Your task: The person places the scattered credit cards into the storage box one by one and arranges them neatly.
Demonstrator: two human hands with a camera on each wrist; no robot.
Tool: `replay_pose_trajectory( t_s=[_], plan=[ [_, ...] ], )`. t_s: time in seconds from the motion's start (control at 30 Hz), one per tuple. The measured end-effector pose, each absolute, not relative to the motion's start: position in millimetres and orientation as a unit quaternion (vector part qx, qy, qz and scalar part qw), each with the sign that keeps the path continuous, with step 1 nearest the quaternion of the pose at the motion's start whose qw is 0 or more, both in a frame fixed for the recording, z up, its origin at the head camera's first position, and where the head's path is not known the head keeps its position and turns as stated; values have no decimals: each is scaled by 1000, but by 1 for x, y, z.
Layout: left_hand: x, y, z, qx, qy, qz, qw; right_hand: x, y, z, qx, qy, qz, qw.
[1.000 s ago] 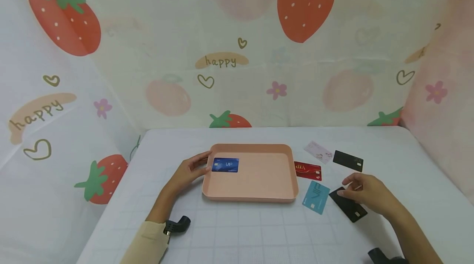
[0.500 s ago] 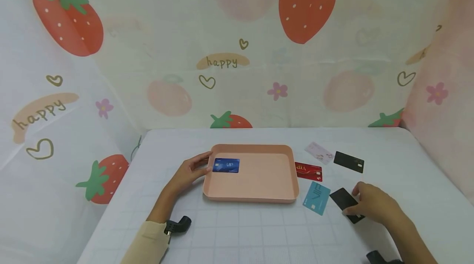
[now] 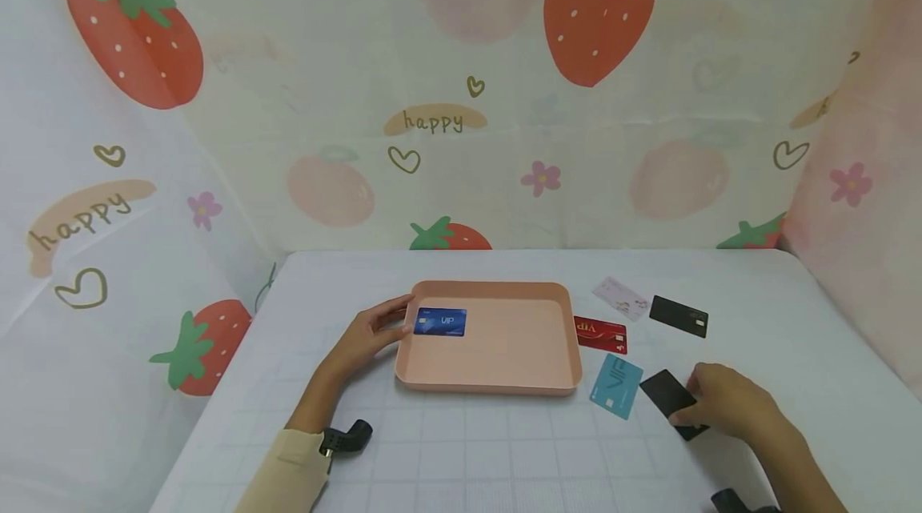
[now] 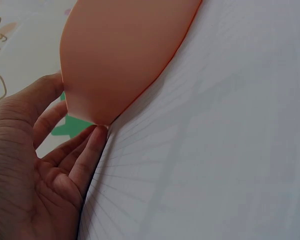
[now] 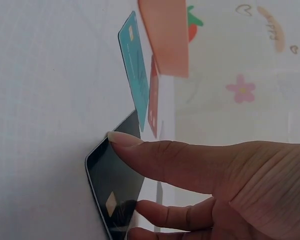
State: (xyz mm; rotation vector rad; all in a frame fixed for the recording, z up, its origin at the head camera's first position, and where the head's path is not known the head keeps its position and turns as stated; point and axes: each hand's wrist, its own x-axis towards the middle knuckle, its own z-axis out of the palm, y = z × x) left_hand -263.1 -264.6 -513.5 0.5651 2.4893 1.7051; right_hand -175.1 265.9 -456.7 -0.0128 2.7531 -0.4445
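A shallow peach tray (image 3: 497,353) lies on the table with a blue VIP card (image 3: 440,322) inside at its left end. My left hand (image 3: 370,337) holds the tray's left end, with digits at the rim and the lower edge of its wall (image 4: 115,60). To the right of the tray, my right hand (image 3: 731,401) pinches a black card (image 3: 666,391) between thumb (image 5: 140,150) and fingers across its long edges. The card's chip (image 5: 110,204) shows in the right wrist view. Part of the card is hidden under the hand in the head view.
A teal VIP card (image 3: 616,386) lies between the tray and the black card. Behind it are a red VIP card (image 3: 601,334) touching the tray's right side, a pale pink card (image 3: 621,298) and a second black card (image 3: 679,316). Patterned fabric (image 3: 324,57) surrounds the table.
The right hand has shifted toward the black card's near end and closed its thumb and fingers on it. That card has slid very slightly nearer. The left hand stays at the tray.
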Motion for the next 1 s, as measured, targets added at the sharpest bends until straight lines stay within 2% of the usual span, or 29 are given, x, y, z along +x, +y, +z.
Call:
replay_pose_trajectory(
  t_s=[0.23,0.47,0.67,1.0],
  plan=[
    [-267,-268,-520,187,811,553,33,-172,262,-453,-3,969,-176,173],
    [-257,-262,-500,196,804,560,44,-170,261,-453,-11,968,-188,165],
    [-267,-268,-518,195,805,559,35,-170,259,-454,7,963,-198,181],
    [-267,-271,-520,195,805,559,38,-170,260,-454,17,962,-200,186]
  ],
)
